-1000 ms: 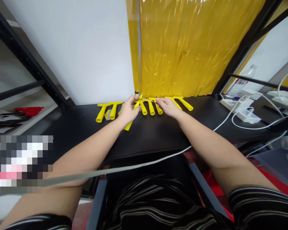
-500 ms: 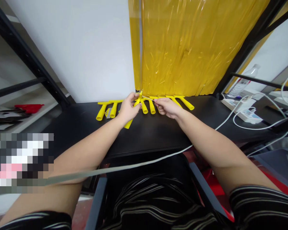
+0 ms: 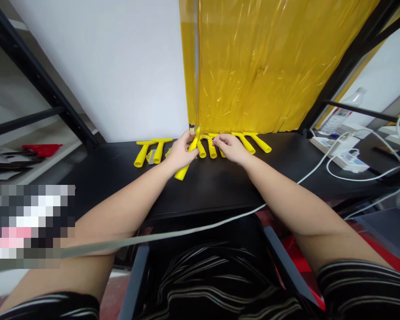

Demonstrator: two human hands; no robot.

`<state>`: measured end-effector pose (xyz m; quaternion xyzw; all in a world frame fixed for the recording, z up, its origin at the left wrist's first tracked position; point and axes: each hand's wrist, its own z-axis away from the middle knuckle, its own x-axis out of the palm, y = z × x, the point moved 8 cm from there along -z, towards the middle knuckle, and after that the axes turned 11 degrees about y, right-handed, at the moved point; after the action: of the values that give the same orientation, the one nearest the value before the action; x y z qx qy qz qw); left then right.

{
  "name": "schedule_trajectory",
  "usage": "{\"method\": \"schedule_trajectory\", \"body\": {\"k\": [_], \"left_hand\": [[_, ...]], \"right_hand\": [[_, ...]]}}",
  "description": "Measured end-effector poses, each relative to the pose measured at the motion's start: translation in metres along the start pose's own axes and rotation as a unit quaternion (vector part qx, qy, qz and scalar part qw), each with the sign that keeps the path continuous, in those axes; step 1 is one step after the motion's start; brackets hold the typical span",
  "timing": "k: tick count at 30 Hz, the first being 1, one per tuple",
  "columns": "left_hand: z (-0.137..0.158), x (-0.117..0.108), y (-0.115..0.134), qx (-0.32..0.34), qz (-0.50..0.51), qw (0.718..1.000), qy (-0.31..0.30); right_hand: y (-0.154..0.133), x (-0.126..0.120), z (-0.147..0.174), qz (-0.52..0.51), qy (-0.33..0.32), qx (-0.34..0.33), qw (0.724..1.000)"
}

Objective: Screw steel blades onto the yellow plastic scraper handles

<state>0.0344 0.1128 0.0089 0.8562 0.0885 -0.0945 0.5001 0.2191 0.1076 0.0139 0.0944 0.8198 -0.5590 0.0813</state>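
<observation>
My left hand (image 3: pixel 182 153) is closed round a yellow T-shaped plastic handle (image 3: pixel 182 172), which is tilted with its round end low toward me and its head up near the back panel. A thin metal rod (image 3: pixel 206 138), like a small screwdriver shaft, reaches from the pinched fingers of my right hand (image 3: pixel 232 147) to the head of that handle. Whatever grip the rod has is hidden inside my right fingers. More yellow T-shaped handles lie along the back of the table: a pair (image 3: pixel 158 151) left of my hands and several (image 3: pixel 260 143) behind and right of them.
The black table (image 3: pixel 200 191) ends at a white panel (image 3: pixel 130 71) and a yellow film-covered panel (image 3: pixel 270 66). A white power strip (image 3: pixel 340 153) with cables and a plastic bottle (image 3: pixel 343 111) stand on the right. A pale cable (image 3: pixel 200 227) crosses in front of me.
The held yellow handle has turned slightly, and its head shows more plainly. My right hand has shifted a little, its fingers curled closer to the handle's head, with the rod still against it.
</observation>
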Motion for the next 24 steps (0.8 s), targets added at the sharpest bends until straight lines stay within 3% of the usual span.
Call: {"method": "schedule_trajectory", "body": {"k": [6, 9, 13, 15, 20, 24], "left_hand": [[0.002, -0.001, 0.013, 0.044, 0.020, 0.999, -0.006], [0.002, -0.006, 0.018, 0.045, 0.003, 0.999, -0.001], [-0.004, -0.015, 0.011, -0.031, 0.031, 0.999, 0.026], [-0.008, -0.023, 0.002, -0.081, 0.064, 0.993, 0.064], [-0.014, -0.040, -0.030, -0.203, 0.118, 0.958, 0.163], [-0.019, -0.052, -0.046, -0.221, 0.089, 0.951, 0.197]], "right_hand": [[0.007, 0.008, 0.007, -0.157, -0.097, 0.121, 0.975], [0.004, 0.008, 0.007, -0.177, -0.094, 0.118, 0.973], [0.007, 0.011, 0.004, -0.155, -0.085, 0.098, 0.979], [0.010, 0.006, -0.001, -0.149, -0.057, 0.091, 0.983], [0.025, -0.026, -0.017, -0.162, 0.088, 0.105, 0.977], [0.030, -0.035, -0.024, -0.100, 0.106, 0.066, 0.987]]}}
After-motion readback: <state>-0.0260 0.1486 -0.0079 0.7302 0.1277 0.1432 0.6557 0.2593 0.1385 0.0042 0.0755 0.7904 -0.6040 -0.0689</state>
